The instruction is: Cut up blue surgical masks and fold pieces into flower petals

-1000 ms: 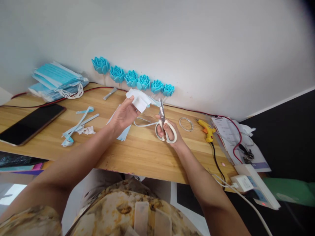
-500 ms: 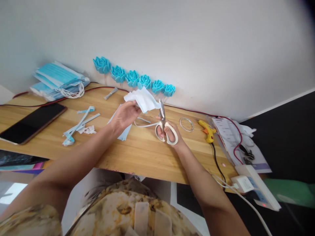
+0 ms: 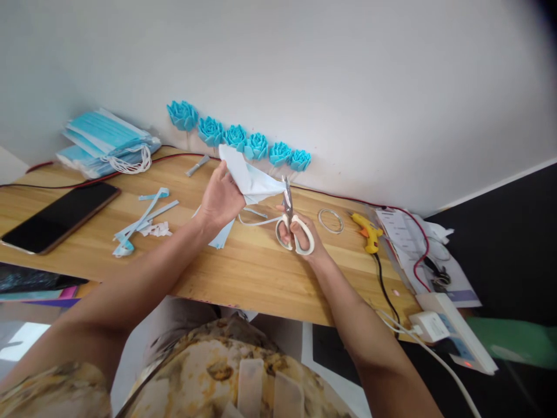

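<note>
My left hand is closed on a white and pale blue face mask piece, held above the wooden desk. My right hand grips white-handled scissors by the loops, blades pointing up and touching the right edge of the mask piece. A loose white ear loop lies on the desk between my hands. A blue mask scrap lies under my left wrist.
Several blue mask flowers line the wall. A stack of face masks and a phone lie at left, with cut strips. A wire ring, a yellow glue gun, papers and a power strip are at right.
My left hand has turned the mask piece, lifting its far corner up toward the flowers. The scissors and my right hand have stayed almost still at its edge.
</note>
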`<state>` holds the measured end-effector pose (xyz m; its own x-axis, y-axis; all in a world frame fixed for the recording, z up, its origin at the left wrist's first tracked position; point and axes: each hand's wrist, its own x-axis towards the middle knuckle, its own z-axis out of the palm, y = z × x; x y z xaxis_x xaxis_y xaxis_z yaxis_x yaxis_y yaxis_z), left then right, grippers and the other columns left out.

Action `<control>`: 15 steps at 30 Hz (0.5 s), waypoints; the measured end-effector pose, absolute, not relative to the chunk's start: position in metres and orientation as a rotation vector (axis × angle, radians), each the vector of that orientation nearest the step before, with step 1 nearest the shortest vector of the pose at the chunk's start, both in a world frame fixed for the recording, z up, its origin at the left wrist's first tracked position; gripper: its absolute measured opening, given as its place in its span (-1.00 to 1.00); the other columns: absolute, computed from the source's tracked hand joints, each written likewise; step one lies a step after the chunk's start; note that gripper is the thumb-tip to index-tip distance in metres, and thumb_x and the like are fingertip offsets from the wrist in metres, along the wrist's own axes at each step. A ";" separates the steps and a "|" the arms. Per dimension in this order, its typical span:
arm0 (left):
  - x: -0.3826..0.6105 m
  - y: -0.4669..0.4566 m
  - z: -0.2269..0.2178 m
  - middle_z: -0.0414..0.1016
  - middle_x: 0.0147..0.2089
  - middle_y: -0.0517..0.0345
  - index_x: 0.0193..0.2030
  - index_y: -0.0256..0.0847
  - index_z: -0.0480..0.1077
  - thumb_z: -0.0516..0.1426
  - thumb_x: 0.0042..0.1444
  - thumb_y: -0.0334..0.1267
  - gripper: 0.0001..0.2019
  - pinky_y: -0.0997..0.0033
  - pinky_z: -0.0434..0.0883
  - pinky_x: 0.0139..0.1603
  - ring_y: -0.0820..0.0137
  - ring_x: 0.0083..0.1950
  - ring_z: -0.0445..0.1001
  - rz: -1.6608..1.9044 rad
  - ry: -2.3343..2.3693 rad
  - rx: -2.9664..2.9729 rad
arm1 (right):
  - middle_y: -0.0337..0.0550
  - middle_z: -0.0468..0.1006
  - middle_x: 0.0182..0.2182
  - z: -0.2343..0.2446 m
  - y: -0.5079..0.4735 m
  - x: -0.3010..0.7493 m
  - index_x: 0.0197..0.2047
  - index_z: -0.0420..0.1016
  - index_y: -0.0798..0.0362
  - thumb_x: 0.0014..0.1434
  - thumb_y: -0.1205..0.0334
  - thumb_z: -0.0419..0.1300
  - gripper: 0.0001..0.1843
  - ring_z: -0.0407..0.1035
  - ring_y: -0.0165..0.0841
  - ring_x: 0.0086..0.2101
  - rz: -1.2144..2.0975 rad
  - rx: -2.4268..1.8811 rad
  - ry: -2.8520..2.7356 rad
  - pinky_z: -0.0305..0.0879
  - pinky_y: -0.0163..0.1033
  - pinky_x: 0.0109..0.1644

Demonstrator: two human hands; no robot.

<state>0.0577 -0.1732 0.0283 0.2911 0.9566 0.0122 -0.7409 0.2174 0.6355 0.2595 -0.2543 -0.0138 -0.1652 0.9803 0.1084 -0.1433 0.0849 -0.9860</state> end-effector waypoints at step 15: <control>0.067 -0.166 0.005 0.70 -0.18 0.17 0.00 -0.21 0.54 0.23 0.22 -0.52 -0.75 0.26 0.60 0.18 0.34 -0.11 0.69 1.249 0.551 0.376 | -0.31 0.51 -0.54 -0.022 -0.252 0.261 0.11 0.63 0.10 -0.06 0.02 0.51 -0.33 0.23 -0.53 -0.64 1.436 -1.090 -1.345 0.08 -0.38 -0.62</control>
<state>0.0674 -0.1663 0.0051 0.2140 0.9589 -0.1864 -0.7839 0.2825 0.5529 0.2615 -0.2516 -0.0218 -0.2455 0.9686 -0.0381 -0.0250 -0.0456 -0.9986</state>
